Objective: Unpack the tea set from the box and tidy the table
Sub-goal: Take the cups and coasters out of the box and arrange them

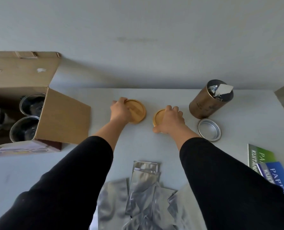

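Two round wooden coasters lie on the white table near the wall. My left hand [120,111] grips the left coaster [138,112] by its far-left rim. My right hand [170,121] covers most of the right coaster [158,117], fingers over its far edge and thumb at its near edge. The open cardboard box [63,113] stands at the left, with glass cups [24,128] and a dark pot still inside.
A bronze tin [207,103] with foil packets sticking out stands at the back right, its metal lid [209,129] lying in front. Several silver foil pouches [142,193] lie at the near edge. Green and blue booklets [268,165] sit at the right.
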